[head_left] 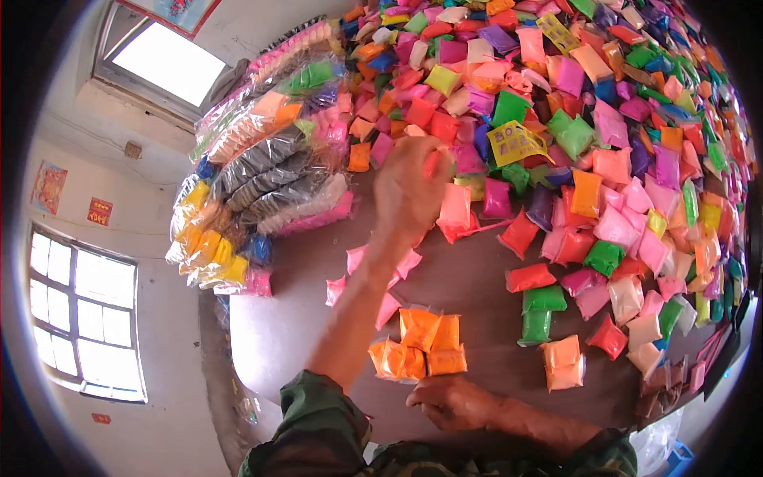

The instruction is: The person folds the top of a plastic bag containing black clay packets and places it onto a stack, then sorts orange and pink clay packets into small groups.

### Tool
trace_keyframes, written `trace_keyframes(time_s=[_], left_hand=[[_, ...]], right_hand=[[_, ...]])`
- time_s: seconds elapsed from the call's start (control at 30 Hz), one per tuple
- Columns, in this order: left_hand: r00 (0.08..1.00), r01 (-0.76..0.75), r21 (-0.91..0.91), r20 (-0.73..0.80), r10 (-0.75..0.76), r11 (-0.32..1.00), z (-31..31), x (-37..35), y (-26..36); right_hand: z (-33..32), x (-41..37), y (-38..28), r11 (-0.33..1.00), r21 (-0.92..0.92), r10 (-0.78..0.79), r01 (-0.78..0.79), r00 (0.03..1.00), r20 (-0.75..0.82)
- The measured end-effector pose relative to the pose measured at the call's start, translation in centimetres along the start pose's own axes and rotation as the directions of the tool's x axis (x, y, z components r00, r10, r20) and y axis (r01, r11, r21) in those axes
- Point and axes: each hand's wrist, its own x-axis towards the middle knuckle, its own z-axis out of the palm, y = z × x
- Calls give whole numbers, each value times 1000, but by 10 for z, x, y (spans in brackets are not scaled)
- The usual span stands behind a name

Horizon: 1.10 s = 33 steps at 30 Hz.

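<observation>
While left grip (pixel 409 191) curls into the heap of small coloured plastic sachets (pixel 588 119), I cannot tell whether it clasps one | right grip (pixel 453 401) loosely clenched, empty, just below stacked orange plastic sachets (pixel 419 346) on brown desk (pixel 469 278) | risk: a snagged pull could spill neighbours.

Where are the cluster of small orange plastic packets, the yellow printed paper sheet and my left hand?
Cluster of small orange plastic packets (pixel 421 330), head view, top packet's middle.
Yellow printed paper sheet (pixel 515 143), head view, sheet's centre.
Left hand (pixel 409 191), head view, back of hand.
</observation>
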Motion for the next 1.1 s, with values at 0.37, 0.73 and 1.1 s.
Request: trace_keyframes(time_s=[0.37, 0.73, 1.1], left_hand=[[865, 258, 616, 196, -463, 744, 17, 21, -144], [841, 436, 13, 349, -413, 900, -4, 12, -110], [739, 672, -514, 419, -528, 533, -37, 19, -72]], right_hand=[[-2, 2, -5, 998, 54, 12, -11, 1000, -6], [4, 2, -3, 1000, -4, -17, 17, 999, -48], [1, 3, -6, 1000, -4, -31, 31, 997, -67]])
